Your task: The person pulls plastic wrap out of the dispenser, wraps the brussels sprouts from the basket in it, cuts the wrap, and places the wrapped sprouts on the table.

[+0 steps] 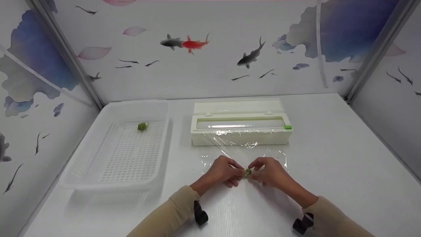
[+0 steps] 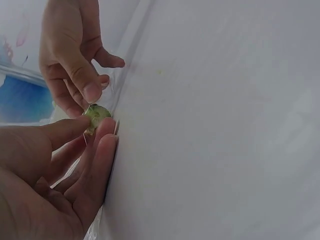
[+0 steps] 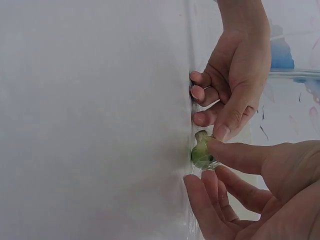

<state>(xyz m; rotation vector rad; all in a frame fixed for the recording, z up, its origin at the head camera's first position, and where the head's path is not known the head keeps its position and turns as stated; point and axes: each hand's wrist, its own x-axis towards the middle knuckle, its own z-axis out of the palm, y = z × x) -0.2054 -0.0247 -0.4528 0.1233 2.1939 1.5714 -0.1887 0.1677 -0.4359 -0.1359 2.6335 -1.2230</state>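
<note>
Beige sleeves (image 1: pixel 161 215) enter at the lower edge of the frame. Just below centre right, the left hand (image 1: pixel 224 171) and right hand (image 1: pixel 271 171) pinch a small green vegetable (image 1: pixel 248 171) amid clear film (image 1: pixel 227 152) extending from a cream dispenser (image 1: pixel 241 114). At left on the bench (image 1: pixel 332 148), a white basket (image 1: pixel 131 159) contains another green piece (image 1: pixel 142 126).

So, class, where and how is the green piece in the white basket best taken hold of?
Probably pinch the green piece across its rounded sides, coming from above: it is small and lies alone on the floor of the white basket, whose raised walls would hinder a low approach.
</note>
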